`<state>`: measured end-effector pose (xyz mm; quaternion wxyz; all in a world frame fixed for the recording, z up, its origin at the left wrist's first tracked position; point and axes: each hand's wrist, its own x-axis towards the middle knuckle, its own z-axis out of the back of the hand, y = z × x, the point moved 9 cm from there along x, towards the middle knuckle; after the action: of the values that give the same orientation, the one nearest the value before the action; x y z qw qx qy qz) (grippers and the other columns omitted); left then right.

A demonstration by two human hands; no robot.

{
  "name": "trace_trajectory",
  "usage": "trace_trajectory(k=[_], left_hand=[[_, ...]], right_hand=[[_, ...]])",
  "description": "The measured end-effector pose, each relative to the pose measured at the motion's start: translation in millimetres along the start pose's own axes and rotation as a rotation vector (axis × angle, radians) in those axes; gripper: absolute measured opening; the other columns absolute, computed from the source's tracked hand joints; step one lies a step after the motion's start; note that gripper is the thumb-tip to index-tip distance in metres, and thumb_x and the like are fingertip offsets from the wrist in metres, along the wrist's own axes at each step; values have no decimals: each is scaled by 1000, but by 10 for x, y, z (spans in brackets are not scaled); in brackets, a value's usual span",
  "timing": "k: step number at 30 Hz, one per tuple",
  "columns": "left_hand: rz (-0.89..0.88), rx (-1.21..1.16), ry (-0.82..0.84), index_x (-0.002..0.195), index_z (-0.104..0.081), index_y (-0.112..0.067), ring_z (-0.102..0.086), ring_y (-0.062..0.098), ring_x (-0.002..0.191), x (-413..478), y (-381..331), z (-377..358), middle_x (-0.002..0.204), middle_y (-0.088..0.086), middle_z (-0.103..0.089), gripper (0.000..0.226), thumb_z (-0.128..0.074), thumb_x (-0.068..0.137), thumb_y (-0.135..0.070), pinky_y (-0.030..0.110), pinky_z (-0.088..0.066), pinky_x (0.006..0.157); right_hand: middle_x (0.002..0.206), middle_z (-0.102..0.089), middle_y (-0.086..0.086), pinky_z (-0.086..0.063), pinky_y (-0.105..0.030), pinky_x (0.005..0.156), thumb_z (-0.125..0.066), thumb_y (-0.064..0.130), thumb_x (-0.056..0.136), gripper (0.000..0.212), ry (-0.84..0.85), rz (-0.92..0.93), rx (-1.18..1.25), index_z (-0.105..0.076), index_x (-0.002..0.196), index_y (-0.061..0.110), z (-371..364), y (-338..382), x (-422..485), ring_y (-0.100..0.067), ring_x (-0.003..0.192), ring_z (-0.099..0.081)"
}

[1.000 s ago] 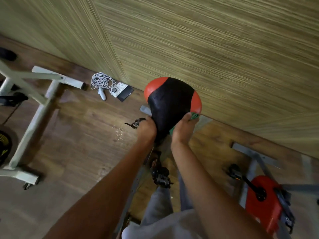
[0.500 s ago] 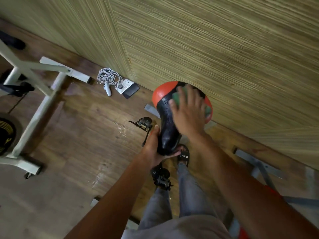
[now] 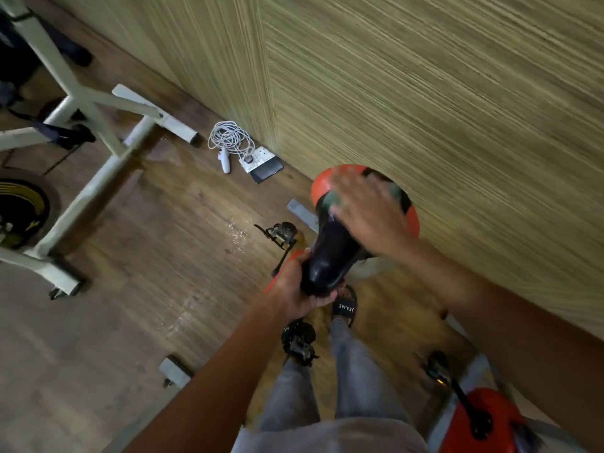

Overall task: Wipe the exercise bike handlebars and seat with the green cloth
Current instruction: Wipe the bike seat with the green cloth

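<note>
Our left hand (image 3: 302, 289) grips the seat (image 3: 330, 253) nose to steady it; our flat right hand (image 3: 366, 214) presses the green cloth (image 3: 333, 197) across its top.

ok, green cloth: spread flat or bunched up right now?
Cannot tell. The right hand lies flat over the green cloth on the seat; only blurred green edges show past the fingers.

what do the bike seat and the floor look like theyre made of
Bike seat: looks like smooth vinyl or synthetic leather, black with red-orange rear corners; its nose shows a glossy sheen. Floor: brown wood-look planks, wood or laminate, with visible grain and shiny patches; which one cannot be told.
</note>
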<state>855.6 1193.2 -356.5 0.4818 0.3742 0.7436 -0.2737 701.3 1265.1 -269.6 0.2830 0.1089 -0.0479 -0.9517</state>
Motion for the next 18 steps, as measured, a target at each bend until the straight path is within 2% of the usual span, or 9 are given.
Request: trace_trajectory(k=[1,2,4,6,9,10,12,14,18], left_hand=[[-3,-7,-3,110,-65,-11,-67,32,84,14,-5,9,92,17,-73,41,-41,102,-44,30,-55,56],[-5,-12,-7,109,-65,-11,-67,32,83,10,-15,9,88,17,-74,42,-40,102,-45,30,-55,57],[-1,-46,-11,115,-63,-10,-68,33,86,17,-1,18,96,19,-73,51,-39,101,-53,34,-57,62],[12,-95,12,126,-60,-10,-69,38,98,22,41,23,116,23,-69,61,-38,99,-60,42,-60,66],[16,-216,27,136,-55,-13,-63,45,113,26,55,50,131,27,-60,64,-33,100,-61,51,-60,70],[6,-237,40,135,-56,-13,-63,45,114,24,47,53,131,27,-60,63,-33,100,-60,52,-59,72],[-30,-234,74,130,-60,-11,-67,40,107,21,50,40,125,23,-65,61,-33,101,-58,53,-59,73],[-45,-279,107,129,-61,-11,-68,40,104,5,95,25,124,23,-66,67,-29,100,-63,55,-59,77],[-73,-322,107,134,-58,-14,-62,42,112,-20,110,72,128,24,-62,79,-19,96,-71,53,-55,85]], right_hand=[[166,-19,-3,-11,-43,122,-22,41,105,57,5,-134,2,-24,157,18,95,-141,95,-23,154,-15],[164,-25,-4,-13,-43,121,-31,39,105,54,1,-140,-31,-31,155,17,102,-102,147,-24,152,-21],[148,-50,-2,-22,-42,115,-40,34,101,44,102,187,-136,-54,140,18,-115,510,39,-24,140,-39],[137,-60,2,-21,-39,111,-40,35,102,39,184,406,-177,-63,129,20,-201,731,-84,-21,134,-46],[142,-55,-2,-19,-41,115,-36,34,105,41,90,164,-134,-60,134,17,50,419,284,-23,139,-40],[137,-59,-4,-22,-43,114,-33,35,105,41,96,180,-161,-63,128,17,-1,513,254,-24,134,-45],[115,-68,-3,-34,-44,103,-35,33,104,36,195,391,-188,-68,110,20,-216,1006,-122,-25,112,-57],[113,-68,2,-37,-42,100,-36,29,103,33,259,434,-140,-68,110,22,-246,1032,-274,-22,108,-58],[128,-65,-1,-28,-45,115,-28,35,102,49,-10,140,-74,-70,118,16,-36,569,-32,-20,127,-53]])
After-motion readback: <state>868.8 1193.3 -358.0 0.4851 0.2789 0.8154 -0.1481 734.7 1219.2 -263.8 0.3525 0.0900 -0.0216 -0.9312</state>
